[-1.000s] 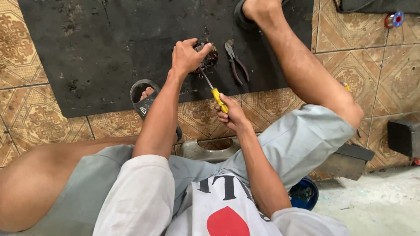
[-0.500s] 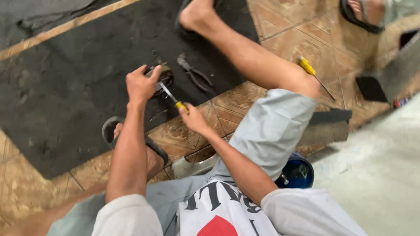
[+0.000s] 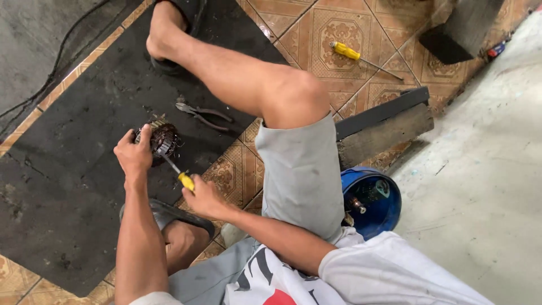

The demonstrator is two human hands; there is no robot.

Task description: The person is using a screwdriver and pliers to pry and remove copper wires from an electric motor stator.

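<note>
Dark round copper-wound motor coil (image 3: 162,139) in left hand's (image 3: 134,155) grip, right hand (image 3: 204,197) clamped around yellow-handled screwdriver (image 3: 177,173)

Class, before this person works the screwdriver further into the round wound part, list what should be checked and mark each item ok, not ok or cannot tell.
1. Left hand grips the round dark copper-wound motor part: ok.
2. Right hand holds the yellow-handled screwdriver: ok.
3. Screwdriver tip reaches the part: ok; seated properly: cannot tell.
4. Part sits over the black rubber mat: ok.
5. Grey metal pliers lie clear of both hands: ok.
6. Left hand fingers out of the tip's path: cannot tell.
</note>
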